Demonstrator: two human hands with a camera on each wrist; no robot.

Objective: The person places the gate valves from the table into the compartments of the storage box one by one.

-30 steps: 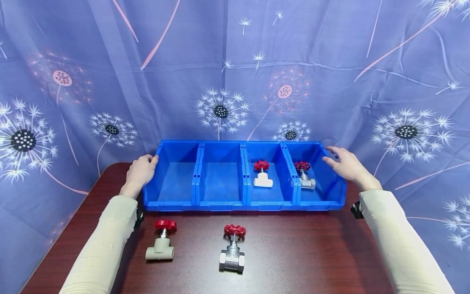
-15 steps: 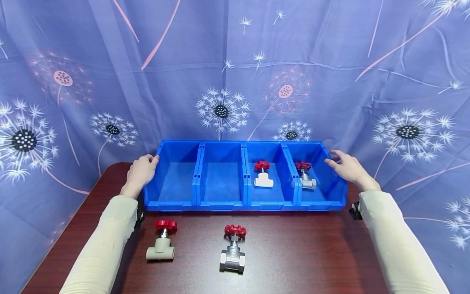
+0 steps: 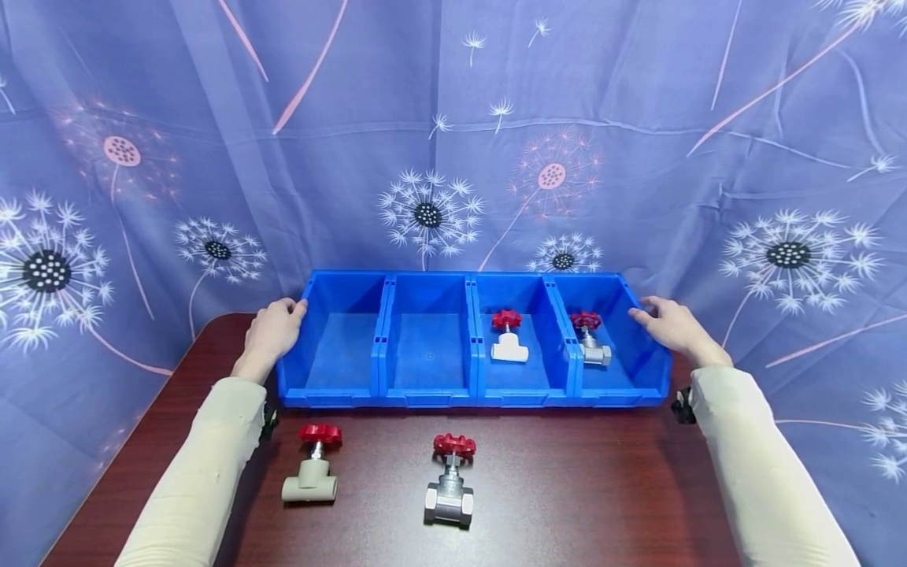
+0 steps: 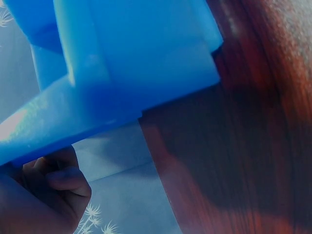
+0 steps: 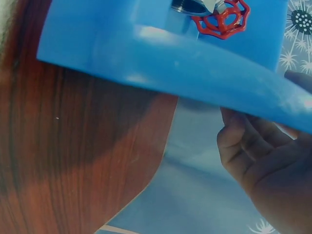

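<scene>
A row of joined blue storage bins (image 3: 428, 398) stands at the back of the dark red wooden table. My left hand (image 3: 272, 329) grips the rim of the left end wall, its fingers (image 4: 68, 180) bent below the rim outside. At the opposite end wall my right hand (image 3: 673, 323) holds the rim, bent fingers (image 5: 236, 139) under its outer side. A white valve with a red handwheel (image 3: 509, 346) sits in the third bin from the left. The rightmost bin contains a metal valve (image 3: 595, 353), also red-wheeled; its handwheel (image 5: 224, 19) shows in the right wrist view.
On the table (image 3: 567, 488) in front of the bins, a beige valve (image 3: 310, 480) stands at left and a larger metal valve (image 3: 449, 500) near the middle, both with red handwheels. A blue dandelion-print curtain (image 3: 354, 157) hangs right behind the bins.
My right hand has shifted slightly right and nearer, and the right end of the bin row has edged a little right. The left hand and the valves have hardly moved.
</scene>
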